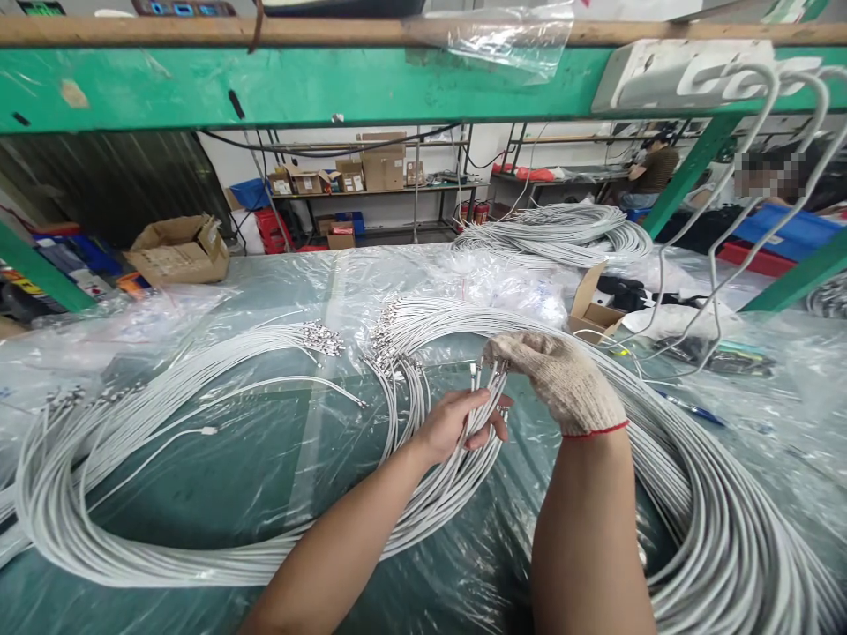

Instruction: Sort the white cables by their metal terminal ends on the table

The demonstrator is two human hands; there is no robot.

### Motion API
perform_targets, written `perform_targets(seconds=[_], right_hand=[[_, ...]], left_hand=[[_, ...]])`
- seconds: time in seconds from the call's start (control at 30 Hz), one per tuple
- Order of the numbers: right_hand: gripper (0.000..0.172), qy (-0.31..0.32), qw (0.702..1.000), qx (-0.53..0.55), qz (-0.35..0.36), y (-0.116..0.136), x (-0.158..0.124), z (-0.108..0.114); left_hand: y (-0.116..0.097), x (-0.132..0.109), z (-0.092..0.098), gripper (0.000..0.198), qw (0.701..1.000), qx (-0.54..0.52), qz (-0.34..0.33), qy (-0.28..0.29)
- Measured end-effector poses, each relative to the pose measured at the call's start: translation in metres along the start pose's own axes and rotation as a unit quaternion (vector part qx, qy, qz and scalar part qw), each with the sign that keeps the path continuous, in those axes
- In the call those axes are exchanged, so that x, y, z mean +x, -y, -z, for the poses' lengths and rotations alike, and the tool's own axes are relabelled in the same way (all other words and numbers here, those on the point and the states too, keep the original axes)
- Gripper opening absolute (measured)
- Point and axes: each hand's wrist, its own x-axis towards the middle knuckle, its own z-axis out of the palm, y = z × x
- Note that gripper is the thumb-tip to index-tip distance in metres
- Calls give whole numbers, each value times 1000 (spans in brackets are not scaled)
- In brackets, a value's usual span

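Note:
My bare left hand [456,425] is wrapped round a bundle of thin white cables [456,494] near its ends. Just above and to the right, my right hand [539,366], in a knitted glove with a red hem, pinches the metal-tipped cable ends. One white connector stands up between the two hands. The held bundle curves down and left into a large loop. Behind my hands, a thicker cable bundle [701,441] arcs from the middle of the table to the lower right. More cable ends [321,339] lie fanned out on the left.
Clear plastic sheet [265,459] covers the green table. A cable coil [556,231], an open carton [595,309] and a blue pen [692,407] lie beyond my hands. Bent white rods [754,141] hang at the right below a green beam [297,84]. A person [656,168] sits in the background.

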Motion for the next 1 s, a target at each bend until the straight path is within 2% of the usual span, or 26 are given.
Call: perform_targets(seconds=[0.13,0.33,0.53,0.8,1.0], right_hand=[[27,-6,1000,-8,-2,3,-2,2],[35,-2,998,-15,64,19,-12,0],[36,-60,997,-49,14,17,-8,4],[35,-35,999,8,-3,14,-8,2],[38,-33,998,44,-19,14,-7,0]], left_hand=[[-2,0,0,46,999,-43,10,-5],[-4,0,4,29,994,-105,-1,-22],[-8,1,10,36,991,-129,-19,-31],[-13,-2,7,35,991,-127,-20,-18],[-8,-1,5,40,990,-89,-90,-70]])
